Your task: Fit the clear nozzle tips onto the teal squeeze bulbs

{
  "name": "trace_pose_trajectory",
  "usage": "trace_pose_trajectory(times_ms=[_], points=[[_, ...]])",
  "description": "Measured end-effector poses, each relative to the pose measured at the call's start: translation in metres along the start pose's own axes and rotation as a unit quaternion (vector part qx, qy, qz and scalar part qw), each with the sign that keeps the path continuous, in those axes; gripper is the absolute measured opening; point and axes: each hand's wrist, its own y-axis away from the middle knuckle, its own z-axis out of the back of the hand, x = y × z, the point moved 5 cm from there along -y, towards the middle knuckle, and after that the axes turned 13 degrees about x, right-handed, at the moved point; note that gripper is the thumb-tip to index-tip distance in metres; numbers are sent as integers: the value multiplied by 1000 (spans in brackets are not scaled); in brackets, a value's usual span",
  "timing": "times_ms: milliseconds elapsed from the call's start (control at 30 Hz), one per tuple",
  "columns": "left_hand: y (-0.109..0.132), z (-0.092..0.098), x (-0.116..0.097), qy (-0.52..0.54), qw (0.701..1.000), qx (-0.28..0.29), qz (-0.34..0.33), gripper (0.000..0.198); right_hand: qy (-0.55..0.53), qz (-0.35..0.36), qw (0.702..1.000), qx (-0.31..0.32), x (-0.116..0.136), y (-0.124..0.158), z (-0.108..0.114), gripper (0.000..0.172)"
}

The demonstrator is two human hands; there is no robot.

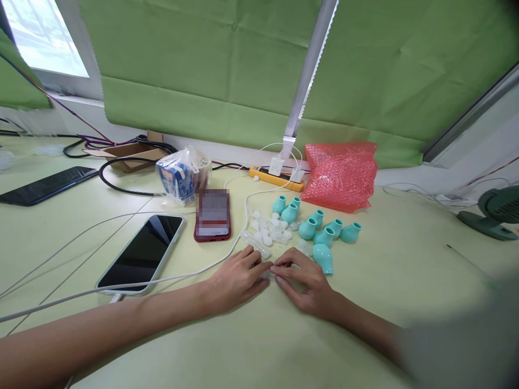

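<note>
My left hand (242,274) and my right hand (305,282) meet fingertip to fingertip low over the table. Both are closed in a pinch around something small and whitish, mostly hidden by the fingers, so I cannot make out what it is. Just beyond the fingers lies a loose pile of small white plastic pieces (265,236), with a clear plastic tube (255,243) at its near side. A glossy turquoise bulb-shaped piece (322,257) lies tipped over near my right hand. Several more turquoise bulb-shaped pieces (324,236) with open necks stand behind it.
Beyond my left hand are a red-cased phone (213,216), a larger phone (141,253) and a white cable (203,269) crossing the table. Farther back: a bagged blue package (182,175), an orange power strip (259,174) and red bubble wrap (343,178). A green fan (497,210) stands right.
</note>
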Motion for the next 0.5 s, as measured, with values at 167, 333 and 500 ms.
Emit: trace_pose_trajectory(times_ms=[167, 333, 500], points=[[0, 1, 1, 3, 1000, -1, -3, 21, -13, -3, 1000, -19, -1, -1, 3, 32], [2, 1, 1, 2, 1000, -2, -1, 23, -12, 3, 1000, -21, -1, 0, 3, 32], [1, 0, 1, 3, 1000, 4, 1, 25, -9, -1, 1000, -12, 0, 0, 2, 28]])
